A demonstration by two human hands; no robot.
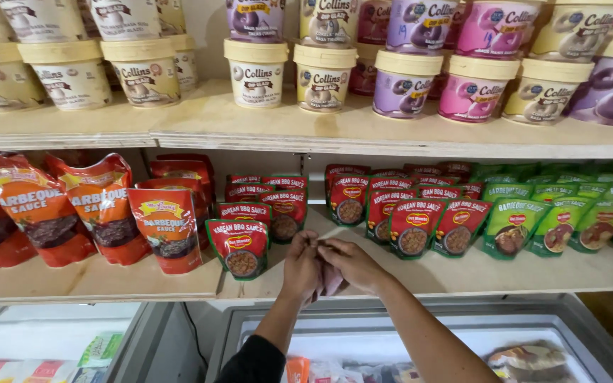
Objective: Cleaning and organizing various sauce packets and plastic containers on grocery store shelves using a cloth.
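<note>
My left hand [301, 267] and my right hand [355, 264] meet on the lower wooden shelf [427, 278], fingertips pinched together. Both are closed on a small pinkish cloth [332, 282], which they mostly hide. A black sleeve covers my left forearm; the right forearm is bare. Just left of my left hand stands a red-and-green sauce pouch [239, 247]. Behind my hands there is a gap between two groups of the same pouches [413, 225].
Large orange-red sauce pouches [101, 206] fill the shelf's left, green pouches [555, 223] the right. The upper shelf [264, 128] carries rows of cream, purple and pink tubs [257, 71]. A glass-topped chest freezer [391, 340] sits below.
</note>
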